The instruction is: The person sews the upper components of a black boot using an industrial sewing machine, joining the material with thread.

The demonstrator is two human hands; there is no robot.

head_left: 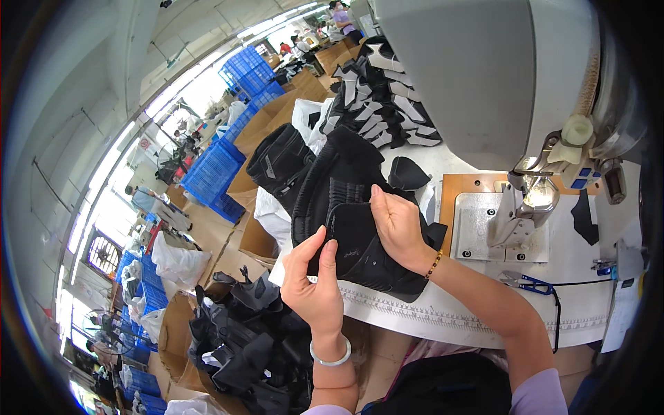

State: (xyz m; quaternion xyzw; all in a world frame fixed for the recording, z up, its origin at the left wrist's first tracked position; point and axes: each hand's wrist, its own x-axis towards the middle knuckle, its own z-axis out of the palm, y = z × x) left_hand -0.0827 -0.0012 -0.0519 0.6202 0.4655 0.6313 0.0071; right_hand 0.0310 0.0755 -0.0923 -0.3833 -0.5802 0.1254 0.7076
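Right fingers [378,200] clamped the black padded piece [353,225] mid-frame; left fingers [311,249] nearly together, grip unclear. Ribbed stitching looked done; remaining work unclear.

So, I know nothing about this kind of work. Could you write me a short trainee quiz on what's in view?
1. Which wrist wears the pale, smooth, round bangle?
2. True or false: the blue-handled metal cutters lie on the white table with a curved edge.
3. What is the right hand holding?
A) a white plastic bag
B) a black padded, stitched piece
C) a blue plastic crate

Key: 1. The left; 2. True; 3. B.
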